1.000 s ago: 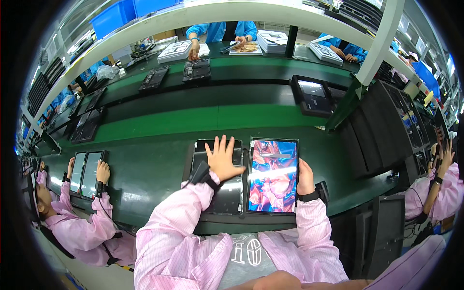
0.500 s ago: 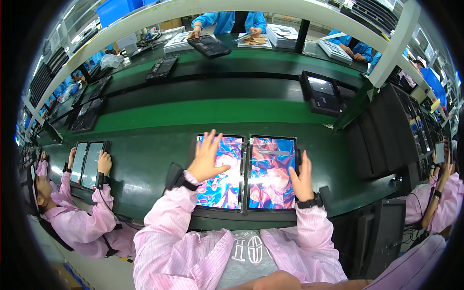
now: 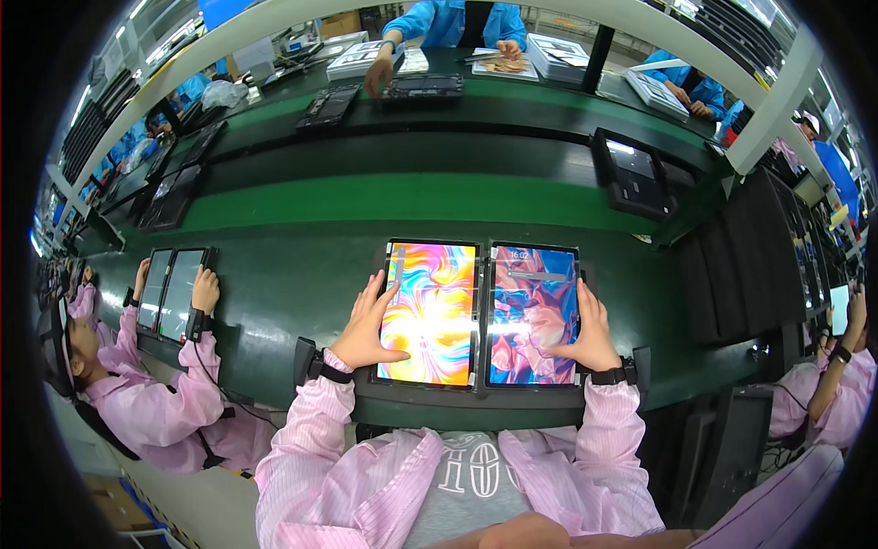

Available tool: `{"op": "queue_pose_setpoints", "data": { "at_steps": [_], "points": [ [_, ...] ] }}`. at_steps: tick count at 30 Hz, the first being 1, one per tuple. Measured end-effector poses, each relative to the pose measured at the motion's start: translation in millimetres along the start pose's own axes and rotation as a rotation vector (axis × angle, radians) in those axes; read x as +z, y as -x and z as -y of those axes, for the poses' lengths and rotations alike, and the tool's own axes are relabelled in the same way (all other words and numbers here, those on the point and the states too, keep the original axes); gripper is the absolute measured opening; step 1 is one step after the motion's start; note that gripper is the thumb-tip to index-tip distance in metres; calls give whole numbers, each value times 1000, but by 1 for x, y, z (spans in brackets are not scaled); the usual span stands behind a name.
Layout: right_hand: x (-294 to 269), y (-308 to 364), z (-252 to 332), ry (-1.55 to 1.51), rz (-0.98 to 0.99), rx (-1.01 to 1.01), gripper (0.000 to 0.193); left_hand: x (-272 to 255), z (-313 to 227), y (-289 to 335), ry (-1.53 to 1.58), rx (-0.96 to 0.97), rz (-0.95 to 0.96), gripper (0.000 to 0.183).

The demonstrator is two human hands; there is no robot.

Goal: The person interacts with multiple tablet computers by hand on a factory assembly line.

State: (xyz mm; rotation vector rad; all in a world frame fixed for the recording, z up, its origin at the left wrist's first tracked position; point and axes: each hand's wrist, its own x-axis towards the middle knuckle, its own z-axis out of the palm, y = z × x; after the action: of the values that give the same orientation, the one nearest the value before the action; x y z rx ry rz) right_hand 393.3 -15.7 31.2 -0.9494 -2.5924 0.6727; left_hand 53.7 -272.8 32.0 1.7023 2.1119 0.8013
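Two lit tablets lie side by side in a black tray [image 3: 421, 395] on the bench in front of me. A yellow, pink and turquoise swirl fills the left tablet [image 3: 437, 306]; the right tablet [image 3: 526, 297] shows blue and pink folds. My left hand [image 3: 366, 328] rests at the left tablet's outer edge, fingers stretched, thumb over the screen's lower part. At the right tablet's outer edge is my right hand [image 3: 593, 331], fingers straight and thumb reaching over the screen. Neither hand is closed round anything. Both wrists wear black bands.
To the left a person in pink handles two tablets [image 3: 174, 293]. Beyond the green belt [image 3: 393, 197], a person in blue reaches toward a black tray [image 3: 422, 88]. Another black tray [image 3: 636, 174] lies far right, near a post and dark stacked trays [image 3: 732, 256].
My left hand has moved from above the left tablet to its outer edge. That tablet's picture has changed to a yellow swirl. Across the belt, the person in blue has lowered a black tray.
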Motion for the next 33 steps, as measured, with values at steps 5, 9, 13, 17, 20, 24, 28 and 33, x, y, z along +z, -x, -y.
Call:
{"op": "queue_pose_setpoints", "data": {
  "at_steps": [5,9,13,17,20,24,28,33],
  "points": [
    [20,-12,-10,-279,-284,196,71,-3,-1,-3,-39,3,26,117],
    [22,-10,-13,-291,-274,176,71,-2,-12,-3,-138,-100,17,116],
    [20,-11,-12,-347,-311,174,71,7,0,-16,-11,-223,-113,102],
    [20,-12,-4,-234,-321,172,70,4,30,-73,42,-124,-228,88],
    [23,-12,-11,-231,-304,176,70,-1,6,-126,-258,-2,-268,76],
    [25,-10,-9,-206,-306,238,70,0,-6,-148,-298,45,-130,59],
    [23,-11,-1,-84,-274,217,75,-49,-52,-112,-181,128,-332,50],
    [18,-3,24,158,-206,138,104,-98,-124,-48,-257,382,-429,58]
  ]
}}
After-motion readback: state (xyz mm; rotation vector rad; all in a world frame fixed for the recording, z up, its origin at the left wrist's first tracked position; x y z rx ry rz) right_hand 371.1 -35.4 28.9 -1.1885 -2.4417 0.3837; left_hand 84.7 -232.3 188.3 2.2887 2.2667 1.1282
